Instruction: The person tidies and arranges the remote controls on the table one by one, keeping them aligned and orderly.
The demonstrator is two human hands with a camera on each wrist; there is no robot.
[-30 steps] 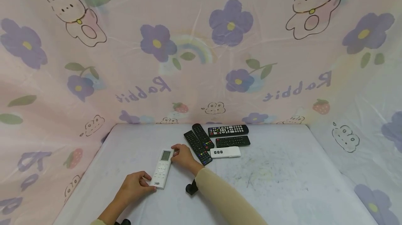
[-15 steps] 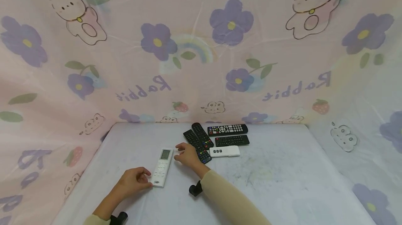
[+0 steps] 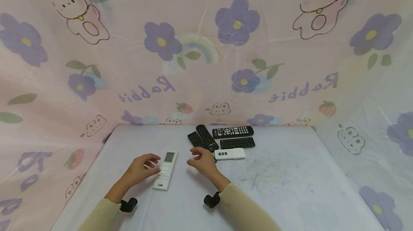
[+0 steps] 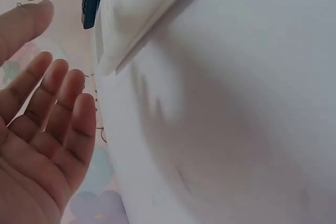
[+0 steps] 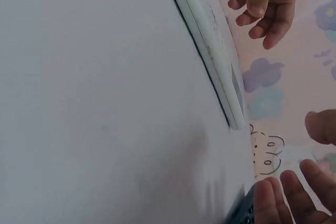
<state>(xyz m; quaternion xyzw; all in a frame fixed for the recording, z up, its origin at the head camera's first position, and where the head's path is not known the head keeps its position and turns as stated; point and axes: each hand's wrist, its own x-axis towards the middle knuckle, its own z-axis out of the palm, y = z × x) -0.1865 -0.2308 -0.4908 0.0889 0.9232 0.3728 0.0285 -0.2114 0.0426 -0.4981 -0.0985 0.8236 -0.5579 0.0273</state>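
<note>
A white air-conditioner remote control [image 3: 166, 172] with a grey screen at its far end lies face up on the white table, slightly slanted. My left hand [image 3: 142, 168] hovers at its left side, fingers loosely bent and holding nothing; its fingertips overlap the remote's left edge in the head view. In the left wrist view the palm and relaxed fingers [image 4: 55, 95] show above the table. To the right of the remote, my right hand [image 3: 204, 161] is raised with thumb and fingers apart and holds nothing. It partly hides a black remote control [image 3: 195, 139] behind it.
Behind my right hand lie another slanted black remote [image 3: 207, 138], a black remote with white buttons [image 3: 233, 131], a smaller black remote [image 3: 237, 143] and a white three-button remote [image 3: 230, 153]. A rabbit-and-flower printed curtain [image 3: 200, 80] encloses the table [image 3: 284, 188].
Both hands have let go of the white air-conditioner remote. My right hand has drawn off to the right, and my left hand has moved up and forward along its side.
</note>
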